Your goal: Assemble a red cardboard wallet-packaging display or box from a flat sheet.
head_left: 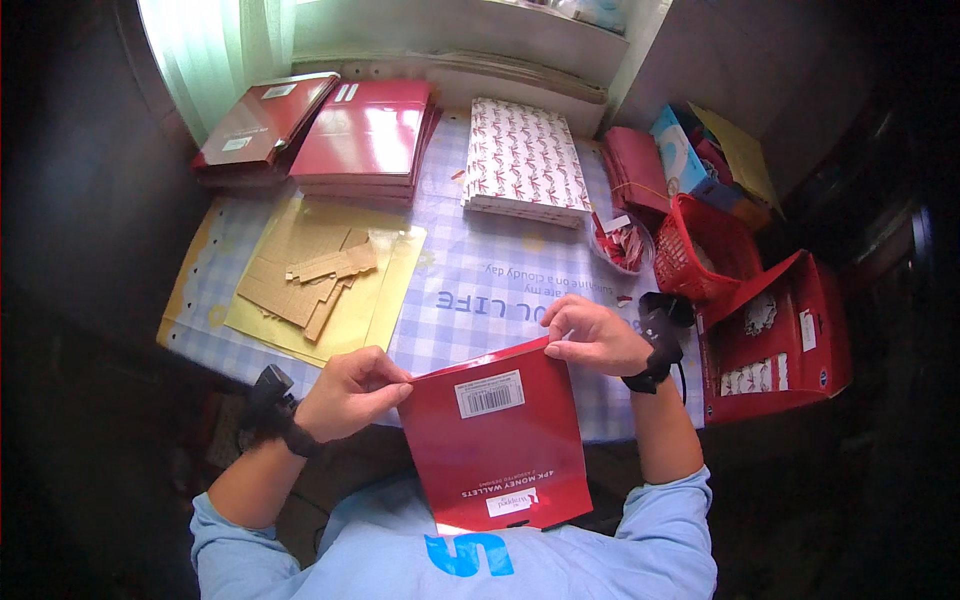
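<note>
A flat red cardboard packet (490,420) slants between my hands at the table's near edge, its lower end against my shirt. A white barcode label and a smaller white label show on its upper face. My left hand (350,395) pinches the packet's far left corner between thumb and fingers. At the far right corner, my right hand (600,342) grips the edge with its thumb, the index finger bent above it. A small pale glint shows between the right fingers; I cannot make out what it is. Both wrists carry black strapped devices.
Stacked red packets (365,130) stand at the back left, near patterned white-and-red cards (525,155). Brown cardboard pieces (310,280) lie on yellow sheets (385,310). To the right are a tub of small pieces (622,245), a red basket (690,255) and an opened red packet (775,345).
</note>
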`<action>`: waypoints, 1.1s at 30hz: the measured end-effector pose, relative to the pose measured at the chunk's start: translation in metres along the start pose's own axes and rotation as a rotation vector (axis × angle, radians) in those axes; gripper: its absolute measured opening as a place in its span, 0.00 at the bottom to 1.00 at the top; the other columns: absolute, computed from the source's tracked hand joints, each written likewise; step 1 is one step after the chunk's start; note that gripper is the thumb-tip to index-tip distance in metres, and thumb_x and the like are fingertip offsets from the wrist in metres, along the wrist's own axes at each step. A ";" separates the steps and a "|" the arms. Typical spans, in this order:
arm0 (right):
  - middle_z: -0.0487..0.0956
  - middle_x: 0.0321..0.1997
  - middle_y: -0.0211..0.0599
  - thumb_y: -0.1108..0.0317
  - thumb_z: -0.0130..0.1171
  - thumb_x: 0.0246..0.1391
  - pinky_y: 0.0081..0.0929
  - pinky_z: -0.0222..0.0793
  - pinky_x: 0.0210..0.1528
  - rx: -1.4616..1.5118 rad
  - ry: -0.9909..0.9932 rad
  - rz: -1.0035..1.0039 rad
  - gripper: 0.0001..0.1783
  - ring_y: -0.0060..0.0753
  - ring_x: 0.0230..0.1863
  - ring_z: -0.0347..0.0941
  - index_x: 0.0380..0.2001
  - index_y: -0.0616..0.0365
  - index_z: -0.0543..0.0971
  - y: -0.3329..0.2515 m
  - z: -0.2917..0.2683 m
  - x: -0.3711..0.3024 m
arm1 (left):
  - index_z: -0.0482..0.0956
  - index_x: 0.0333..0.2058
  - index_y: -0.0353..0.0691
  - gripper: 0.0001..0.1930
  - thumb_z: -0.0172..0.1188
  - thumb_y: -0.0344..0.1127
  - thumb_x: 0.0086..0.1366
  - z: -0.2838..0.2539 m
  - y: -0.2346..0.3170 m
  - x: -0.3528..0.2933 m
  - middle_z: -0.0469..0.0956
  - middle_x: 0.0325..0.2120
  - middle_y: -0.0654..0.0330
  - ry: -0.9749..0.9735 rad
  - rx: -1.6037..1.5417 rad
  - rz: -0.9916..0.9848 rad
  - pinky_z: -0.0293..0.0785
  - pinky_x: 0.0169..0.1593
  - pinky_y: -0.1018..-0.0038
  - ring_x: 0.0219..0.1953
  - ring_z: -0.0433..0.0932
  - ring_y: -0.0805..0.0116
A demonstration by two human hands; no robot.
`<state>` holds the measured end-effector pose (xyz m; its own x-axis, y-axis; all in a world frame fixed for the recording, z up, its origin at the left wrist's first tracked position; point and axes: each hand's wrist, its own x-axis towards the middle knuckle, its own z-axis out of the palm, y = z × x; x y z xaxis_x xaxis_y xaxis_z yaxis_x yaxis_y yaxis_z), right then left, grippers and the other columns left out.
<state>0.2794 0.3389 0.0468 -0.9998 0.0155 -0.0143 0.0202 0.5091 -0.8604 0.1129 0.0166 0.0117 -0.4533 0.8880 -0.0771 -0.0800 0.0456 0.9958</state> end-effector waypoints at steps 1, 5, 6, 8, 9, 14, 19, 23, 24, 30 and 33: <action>0.74 0.35 0.32 0.68 0.65 0.52 0.24 0.66 0.42 0.002 0.002 -0.003 0.08 0.27 0.40 0.71 0.29 0.59 0.77 0.000 0.001 -0.001 | 0.77 0.35 0.32 0.05 0.62 0.25 0.62 -0.001 0.002 0.002 0.81 0.34 0.57 0.000 0.004 0.000 0.76 0.40 0.79 0.35 0.79 0.76; 0.75 0.34 0.31 0.70 0.64 0.53 0.23 0.66 0.41 0.096 -0.049 0.069 0.07 0.24 0.38 0.70 0.28 0.60 0.76 -0.003 0.000 -0.001 | 0.78 0.34 0.32 0.08 0.63 0.32 0.61 0.006 0.025 0.019 0.82 0.29 0.59 -0.065 0.189 -0.073 0.75 0.36 0.78 0.31 0.78 0.77; 0.75 0.33 0.31 0.70 0.64 0.53 0.24 0.66 0.41 0.096 -0.057 0.050 0.08 0.24 0.37 0.70 0.28 0.61 0.76 -0.006 -0.001 -0.001 | 0.79 0.34 0.32 0.10 0.63 0.34 0.61 0.013 0.033 0.024 0.82 0.28 0.59 -0.075 0.280 -0.098 0.75 0.34 0.78 0.30 0.78 0.77; 0.75 0.32 0.31 0.70 0.64 0.53 0.24 0.66 0.40 0.064 -0.063 0.045 0.08 0.24 0.36 0.70 0.28 0.61 0.76 -0.009 -0.001 0.001 | 0.80 0.34 0.32 0.10 0.63 0.35 0.62 0.023 0.033 0.035 0.82 0.27 0.59 -0.082 0.338 -0.083 0.75 0.34 0.77 0.30 0.78 0.76; 0.75 0.31 0.31 0.69 0.64 0.53 0.24 0.66 0.40 0.032 -0.071 0.041 0.08 0.24 0.36 0.70 0.28 0.61 0.76 -0.010 -0.001 0.002 | 0.80 0.34 0.33 0.11 0.62 0.36 0.62 0.026 0.033 0.039 0.81 0.26 0.58 -0.088 0.394 -0.069 0.76 0.34 0.76 0.29 0.78 0.75; 0.75 0.30 0.31 0.69 0.63 0.53 0.24 0.66 0.39 -0.007 -0.086 -0.011 0.08 0.25 0.35 0.70 0.29 0.61 0.76 -0.010 -0.003 0.001 | 0.82 0.34 0.33 0.11 0.63 0.36 0.61 0.036 0.035 0.052 0.82 0.26 0.58 -0.117 0.403 -0.099 0.76 0.35 0.75 0.29 0.79 0.73; 0.75 0.31 0.32 0.70 0.63 0.54 0.25 0.67 0.39 -0.004 -0.158 -0.043 0.06 0.26 0.35 0.70 0.30 0.61 0.78 -0.011 0.002 0.005 | 0.82 0.35 0.33 0.10 0.65 0.35 0.61 0.042 0.028 0.055 0.81 0.25 0.62 -0.154 0.313 -0.033 0.73 0.33 0.78 0.28 0.76 0.78; 0.75 0.33 0.32 0.70 0.64 0.53 0.24 0.67 0.38 0.026 -0.201 -0.072 0.06 0.25 0.35 0.69 0.32 0.60 0.79 -0.012 0.006 0.007 | 0.82 0.35 0.33 0.12 0.65 0.37 0.61 0.044 0.036 0.064 0.81 0.24 0.62 -0.220 0.421 -0.126 0.74 0.34 0.78 0.29 0.76 0.77; 0.74 0.34 0.31 0.70 0.64 0.53 0.23 0.66 0.37 0.034 -0.223 -0.064 0.06 0.25 0.35 0.69 0.32 0.60 0.80 -0.013 0.006 0.008 | 0.82 0.35 0.33 0.12 0.65 0.38 0.61 0.044 0.035 0.066 0.81 0.24 0.62 -0.231 0.454 -0.140 0.74 0.35 0.78 0.28 0.76 0.77; 0.71 0.33 0.31 0.66 0.67 0.52 0.23 0.67 0.36 0.008 -0.282 -0.082 0.10 0.24 0.32 0.69 0.31 0.60 0.79 -0.009 0.010 0.014 | 0.83 0.34 0.34 0.15 0.63 0.42 0.58 0.049 0.038 0.082 0.82 0.24 0.52 -0.279 0.649 -0.137 0.76 0.35 0.69 0.28 0.81 0.64; 0.72 0.33 0.32 0.67 0.67 0.52 0.23 0.67 0.35 0.043 -0.289 0.003 0.10 0.25 0.33 0.69 0.29 0.62 0.78 -0.010 0.009 0.011 | 0.82 0.33 0.35 0.12 0.64 0.40 0.61 0.052 0.040 0.084 0.79 0.23 0.55 -0.331 0.629 -0.060 0.73 0.32 0.72 0.26 0.76 0.71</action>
<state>0.2680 0.3265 0.0506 -0.9601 -0.2323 -0.1558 0.0287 0.4723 -0.8809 0.1175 0.1165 0.0478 -0.1628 0.9635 -0.2124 0.4767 0.2652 0.8381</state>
